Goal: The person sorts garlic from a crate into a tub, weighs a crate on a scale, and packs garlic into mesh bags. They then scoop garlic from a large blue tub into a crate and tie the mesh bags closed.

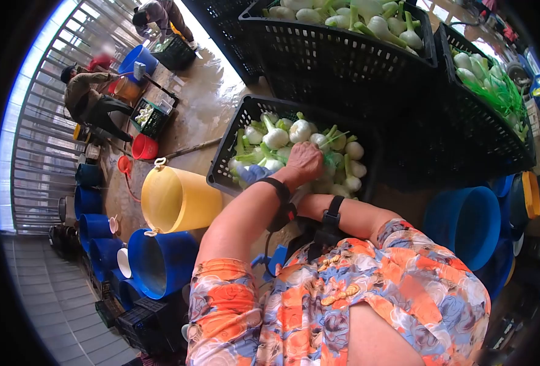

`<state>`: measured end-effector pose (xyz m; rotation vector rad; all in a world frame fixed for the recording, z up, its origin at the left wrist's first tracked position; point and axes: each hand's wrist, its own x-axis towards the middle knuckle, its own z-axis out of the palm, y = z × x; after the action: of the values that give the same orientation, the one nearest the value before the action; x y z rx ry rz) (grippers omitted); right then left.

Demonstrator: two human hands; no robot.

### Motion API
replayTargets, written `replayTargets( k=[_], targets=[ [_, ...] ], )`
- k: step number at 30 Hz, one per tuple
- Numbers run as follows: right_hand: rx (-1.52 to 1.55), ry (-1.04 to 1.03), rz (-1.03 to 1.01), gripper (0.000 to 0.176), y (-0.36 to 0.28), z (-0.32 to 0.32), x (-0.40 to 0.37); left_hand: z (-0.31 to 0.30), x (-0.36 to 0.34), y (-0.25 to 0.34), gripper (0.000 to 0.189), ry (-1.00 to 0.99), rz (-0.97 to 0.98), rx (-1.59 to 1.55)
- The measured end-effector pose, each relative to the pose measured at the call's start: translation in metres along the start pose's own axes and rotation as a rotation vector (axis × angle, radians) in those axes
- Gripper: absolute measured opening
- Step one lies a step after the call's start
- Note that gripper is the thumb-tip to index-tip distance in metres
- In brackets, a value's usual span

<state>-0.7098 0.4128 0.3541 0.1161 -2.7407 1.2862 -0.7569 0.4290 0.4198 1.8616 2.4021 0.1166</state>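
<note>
Floral sleeves [233,287] are filling the bottom edge, both arms reaching into a black crate [226,163] of fennel bulbs [276,139]. The left hand [304,161] is lying knuckles-up on the bulbs. Its fingers are curling down among them out of sight, so I cannot tell whether they are gripping one. The right forearm [355,215] is crossing beneath the left, hiding the right hand. Bulbs are lying under and all around the fingers. Left of the fingers, a yellow bucket [178,198] and a blue tub [160,262] are standing on the wet floor [209,104]. Beyond the fingers, more fennel crates [343,61] are standing. Far to their left, two people [90,97] are crouching.
</note>
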Motion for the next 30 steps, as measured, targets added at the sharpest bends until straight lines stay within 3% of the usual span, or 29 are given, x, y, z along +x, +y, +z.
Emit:
replayTargets(
  k=[3,6,8,9,11,13,15,17,19,21,23,24,25,27,28,29,30],
  targets=[
    [-0.153,0.030,0.012,0.032,0.005,0.005,0.005,0.004,-0.001,-0.003,0.023,-0.010,0.041,-0.017],
    [-0.572,0.039,0.268,0.032,0.009,-0.003,-0.006,0.009,-0.002,-0.006,0.024,0.038,0.046,-0.063],
    [0.011,-0.045,-0.691,0.028,-0.017,-0.039,-0.034,0.012,-0.001,-0.010,0.025,0.096,0.063,-0.110],
    [0.005,-0.063,-0.690,0.028,-0.028,-0.060,-0.039,0.013,-0.001,-0.012,0.024,0.059,0.076,-0.116],
    [-0.240,-0.459,-0.407,0.022,-0.046,-0.099,-0.046,0.013,0.002,-0.015,0.023,0.038,0.081,-0.136],
    [-0.344,-0.700,-0.278,0.018,-0.064,-0.157,-0.039,0.012,0.001,-0.015,0.027,-0.034,0.095,-0.131],
    [-0.237,-0.352,-0.171,0.024,-0.054,-0.179,-0.023,0.008,0.002,-0.017,0.031,-0.029,0.138,-0.305],
    [-0.357,0.047,-0.186,0.033,-0.034,-0.178,0.006,0.008,0.001,-0.016,0.035,-0.034,0.194,-0.471],
    [-0.498,0.036,-0.134,0.035,-0.027,-0.168,0.034,0.011,-0.003,-0.011,0.038,0.201,0.185,-0.288],
    [-0.631,0.029,-0.085,0.038,-0.038,-0.153,0.057,0.027,-0.005,-0.009,0.043,0.111,0.139,-0.186],
    [-0.710,-0.216,0.081,0.040,-0.051,-0.138,0.072,0.040,-0.010,-0.009,0.045,0.005,0.005,-0.666],
    [-0.681,-0.197,-0.033,0.036,-0.047,-0.130,0.074,0.030,-0.014,-0.007,0.045,-0.020,0.012,-0.753],
    [-0.681,-0.195,-0.036,0.036,-0.037,-0.123,0.078,0.040,-0.011,-0.011,0.045,-0.019,0.011,-0.750],
    [-0.670,-0.279,-0.050,0.028,-0.019,-0.112,0.089,0.060,-0.002,-0.018,0.040,0.098,0.222,-0.672],
    [-0.439,-0.197,-0.123,0.024,-0.008,-0.122,0.088,0.061,0.002,-0.021,0.040,0.098,0.220,-0.674],
    [-0.207,-0.153,-0.095,0.022,0.000,-0.130,0.088,0.042,0.002,-0.018,0.033,0.030,0.216,-0.422],
    [0.084,-0.150,0.076,0.020,0.004,-0.136,0.087,0.030,0.001,-0.013,0.028,-0.039,0.215,-0.173]
  ],
)
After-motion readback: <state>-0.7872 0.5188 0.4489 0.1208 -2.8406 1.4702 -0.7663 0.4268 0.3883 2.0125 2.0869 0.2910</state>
